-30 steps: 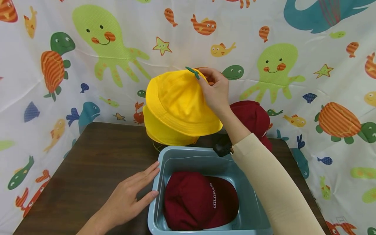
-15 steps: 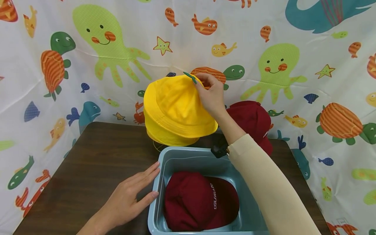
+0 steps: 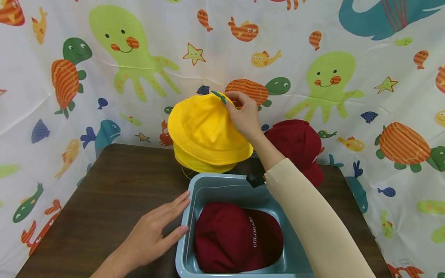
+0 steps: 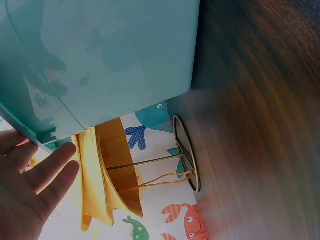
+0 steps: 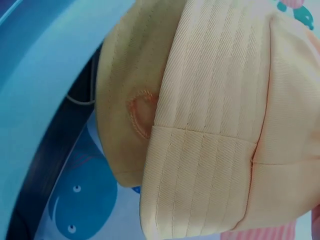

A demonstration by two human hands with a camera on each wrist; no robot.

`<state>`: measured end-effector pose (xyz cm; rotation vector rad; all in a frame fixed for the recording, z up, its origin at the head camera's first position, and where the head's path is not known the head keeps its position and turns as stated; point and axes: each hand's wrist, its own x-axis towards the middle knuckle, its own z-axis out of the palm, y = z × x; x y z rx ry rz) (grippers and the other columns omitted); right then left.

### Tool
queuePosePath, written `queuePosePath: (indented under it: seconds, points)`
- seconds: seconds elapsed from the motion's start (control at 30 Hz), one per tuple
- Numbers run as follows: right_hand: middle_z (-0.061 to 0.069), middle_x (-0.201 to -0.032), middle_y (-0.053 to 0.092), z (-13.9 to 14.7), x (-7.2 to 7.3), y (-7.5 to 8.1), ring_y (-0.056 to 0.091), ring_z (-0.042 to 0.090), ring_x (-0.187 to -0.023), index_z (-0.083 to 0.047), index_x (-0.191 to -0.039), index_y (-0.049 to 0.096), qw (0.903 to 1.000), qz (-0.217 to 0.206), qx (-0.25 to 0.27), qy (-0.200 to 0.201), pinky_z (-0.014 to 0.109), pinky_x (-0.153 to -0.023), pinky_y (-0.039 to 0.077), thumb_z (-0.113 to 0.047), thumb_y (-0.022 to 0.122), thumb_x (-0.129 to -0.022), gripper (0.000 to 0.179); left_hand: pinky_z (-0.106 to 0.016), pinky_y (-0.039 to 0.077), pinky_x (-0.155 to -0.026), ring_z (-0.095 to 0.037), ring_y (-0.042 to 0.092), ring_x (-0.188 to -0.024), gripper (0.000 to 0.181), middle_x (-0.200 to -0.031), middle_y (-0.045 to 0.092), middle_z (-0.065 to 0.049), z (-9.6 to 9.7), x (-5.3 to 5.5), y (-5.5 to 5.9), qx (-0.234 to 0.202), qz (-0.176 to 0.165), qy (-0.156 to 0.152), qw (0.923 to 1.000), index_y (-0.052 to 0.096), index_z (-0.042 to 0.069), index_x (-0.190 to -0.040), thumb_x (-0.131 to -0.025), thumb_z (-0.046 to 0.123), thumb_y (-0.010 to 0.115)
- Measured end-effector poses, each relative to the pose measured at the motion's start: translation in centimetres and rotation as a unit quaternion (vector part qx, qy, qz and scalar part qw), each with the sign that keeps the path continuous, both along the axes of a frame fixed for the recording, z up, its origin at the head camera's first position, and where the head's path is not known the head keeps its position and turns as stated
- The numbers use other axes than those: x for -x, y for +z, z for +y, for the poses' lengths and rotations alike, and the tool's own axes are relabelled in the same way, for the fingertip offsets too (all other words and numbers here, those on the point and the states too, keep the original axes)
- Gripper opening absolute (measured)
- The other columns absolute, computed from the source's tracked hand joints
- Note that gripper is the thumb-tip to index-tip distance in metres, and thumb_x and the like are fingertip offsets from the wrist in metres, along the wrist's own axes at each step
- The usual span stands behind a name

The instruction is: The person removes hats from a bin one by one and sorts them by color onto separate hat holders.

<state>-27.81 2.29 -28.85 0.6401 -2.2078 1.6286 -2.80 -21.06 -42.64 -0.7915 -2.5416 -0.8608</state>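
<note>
My right hand (image 3: 243, 116) pinches a yellow bucket hat (image 3: 208, 123) at its crown, beside a green leaf-shaped tip. Beneath it, a second yellow hat (image 3: 205, 166) hangs on a wire stand (image 4: 186, 152), mostly covered by the upper one. In the right wrist view, the wide stitched brim of the upper hat (image 5: 215, 175) overlaps the lower hat (image 5: 127, 100). With fingers extended, my left hand (image 3: 153, 227) rests against the left side of a blue-grey plastic bin (image 3: 186, 216). Inside that bin lies a maroon cap (image 3: 226, 239) lettered "COLORADO".
Another maroon cap (image 3: 295, 139) sits raised behind the bin on the right, partly hidden by my right arm. The dark wooden table (image 3: 139, 177) ends at a curtain (image 3: 222, 42) printed with sea animals.
My right hand has brought the upper yellow hat left and downward, so it now covers more of the lower hat. My left hand has stayed against the bin.
</note>
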Motion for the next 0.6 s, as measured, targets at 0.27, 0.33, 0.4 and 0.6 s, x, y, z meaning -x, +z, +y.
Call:
queuePosePath:
  seconds: [0.27,0.33,0.4,0.6]
  points:
    - [0.007,-0.115,0.073,-0.7,-0.3,-0.7,0.062,0.018,-0.096,-0.005,-0.123,0.074,0.9992,-0.004,-0.040,-0.001,0.023,-0.080,0.053,-0.017,0.071,-0.102,0.025,-0.036,0.054,-0.103,-0.015,0.059,-0.135,0.068,-0.162,0.046,0.004,0.1,-0.1,-0.1,0.006,-0.006,0.004,1.0000,0.052,0.015,-0.156,-0.094,0.023,0.078]
    - [0.007,-0.115,0.073,-0.8,-0.3,-0.9,0.062,0.019,-0.095,-0.005,-0.123,0.074,0.9990,0.002,-0.044,0.001,0.023,-0.080,0.053,-0.016,0.071,-0.101,0.024,-0.043,0.057,-0.100,-0.015,0.059,-0.135,0.068,-0.162,0.046,0.005,0.1,-0.2,-0.2,0.008,-0.008,0.005,0.9999,0.052,0.015,-0.156,-0.094,0.023,0.078]
    - [0.007,-0.115,0.073,-0.8,-0.4,-1.0,0.062,0.019,-0.095,-0.004,-0.122,0.074,0.9991,0.005,-0.043,0.003,0.023,-0.080,0.053,-0.016,0.071,-0.101,0.024,-0.045,0.057,-0.099,-0.016,0.059,-0.135,0.068,-0.162,0.046,0.004,0.2,-0.2,-0.2,0.008,-0.009,0.005,0.9999,0.052,0.014,-0.156,-0.094,0.023,0.078]
    - [0.007,-0.117,0.073,-0.8,-0.4,-1.2,0.061,0.018,-0.094,-0.004,-0.124,0.073,0.9987,0.003,-0.049,0.013,0.023,-0.080,0.054,-0.014,0.071,-0.101,0.025,-0.032,0.052,-0.105,-0.015,0.058,-0.136,0.068,-0.163,0.045,0.004,0.2,-0.4,-0.2,0.016,0.000,0.007,0.9999,0.051,0.015,-0.157,-0.095,0.023,0.077]
